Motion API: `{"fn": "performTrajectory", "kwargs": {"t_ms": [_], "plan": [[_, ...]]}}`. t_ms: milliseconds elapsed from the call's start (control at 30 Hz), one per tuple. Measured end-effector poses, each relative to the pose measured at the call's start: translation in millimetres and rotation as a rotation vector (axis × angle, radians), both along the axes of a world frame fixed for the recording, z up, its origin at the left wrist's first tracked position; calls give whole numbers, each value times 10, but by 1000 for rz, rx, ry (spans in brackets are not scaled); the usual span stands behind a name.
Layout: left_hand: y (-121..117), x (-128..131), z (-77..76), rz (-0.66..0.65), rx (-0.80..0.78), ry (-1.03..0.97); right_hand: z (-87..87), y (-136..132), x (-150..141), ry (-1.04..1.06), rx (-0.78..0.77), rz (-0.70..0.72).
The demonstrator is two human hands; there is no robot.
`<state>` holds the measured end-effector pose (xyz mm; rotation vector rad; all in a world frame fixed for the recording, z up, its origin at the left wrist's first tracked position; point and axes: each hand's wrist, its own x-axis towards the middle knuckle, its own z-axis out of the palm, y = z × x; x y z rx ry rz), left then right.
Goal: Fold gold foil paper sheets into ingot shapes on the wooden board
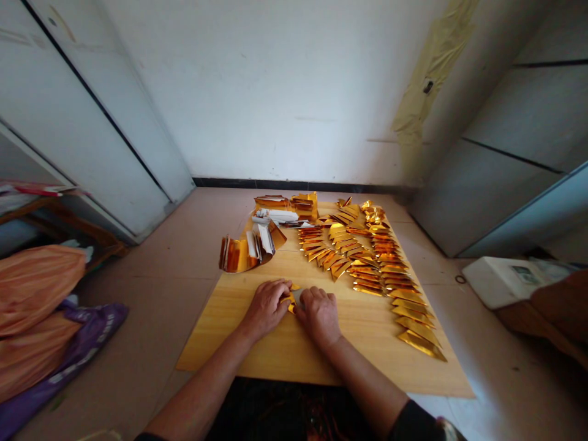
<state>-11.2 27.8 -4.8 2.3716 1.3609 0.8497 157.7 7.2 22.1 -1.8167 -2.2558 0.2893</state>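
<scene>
Over the near middle of a wooden board (229, 324), my left hand (269, 306) and my right hand (320, 313) are close together. Between them is a small piece of gold foil paper (292, 302), partly folded and mostly covered by my fingers. My left thumb and fingers close on its left side. The curled fingers of my right hand press on its right side. To the right lie rows of folded gold foil paper pieces (362, 254), overlapping one another. Beyond my left hand stands a curved stack of gold and white foil sheets (243, 254).
More foil sheets (275, 215) lie at the board's far left. A white wall (275, 92) rises behind, with grey cabinets (509, 147) on the right. Orange and purple bags (41, 300) are at left. A white box (500, 280) sits on the right.
</scene>
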Motion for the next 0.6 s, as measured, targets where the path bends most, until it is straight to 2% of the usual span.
{"fn": "performTrajectory", "kwargs": {"t_ms": [400, 600], "plan": [[19, -16, -59, -10, -45, 77, -47, 6, 12, 11, 13, 47], [6, -39, -41, -32, -36, 124, 3, 98, -56, -4, -35, -21]]}}
